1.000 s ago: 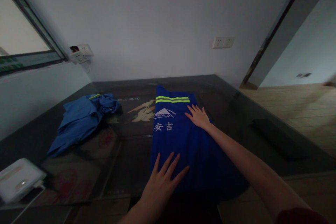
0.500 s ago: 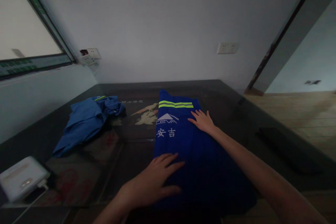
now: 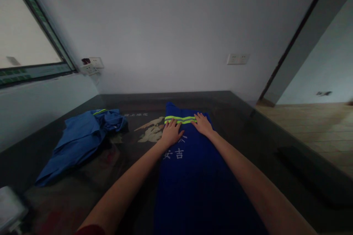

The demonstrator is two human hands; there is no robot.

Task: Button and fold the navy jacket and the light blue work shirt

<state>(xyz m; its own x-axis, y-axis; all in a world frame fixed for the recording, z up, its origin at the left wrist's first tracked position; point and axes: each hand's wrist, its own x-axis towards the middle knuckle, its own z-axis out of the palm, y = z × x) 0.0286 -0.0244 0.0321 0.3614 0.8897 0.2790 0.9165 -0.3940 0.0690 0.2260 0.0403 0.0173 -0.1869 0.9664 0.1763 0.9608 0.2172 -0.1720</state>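
Note:
A dark blue work jacket [image 3: 190, 176], folded lengthwise, lies on the dark glossy table [image 3: 242, 128]. It has a yellow-green reflective stripe [image 3: 184, 120] across its far part and white lettering [image 3: 173, 154] below that. My left hand [image 3: 171, 132] rests on the jacket's left edge, fingers spread and reaching the stripe, covering part of the printed logo. My right hand [image 3: 203, 124] lies flat at the stripe's right end with its fingers apart. Neither hand grips the cloth.
Another, lighter blue garment [image 3: 82, 136] lies crumpled on the table's left. A white device [image 3: 11, 207] with a cable sits at the near left corner. A long black object [image 3: 311, 176] lies on the right. A wall with sockets [image 3: 238, 59] stands behind the table.
My left hand has moved forward from the jacket's near part to the reflective stripe. My right hand has shifted slightly left onto the stripe's end. The camera view has tilted a little upward.

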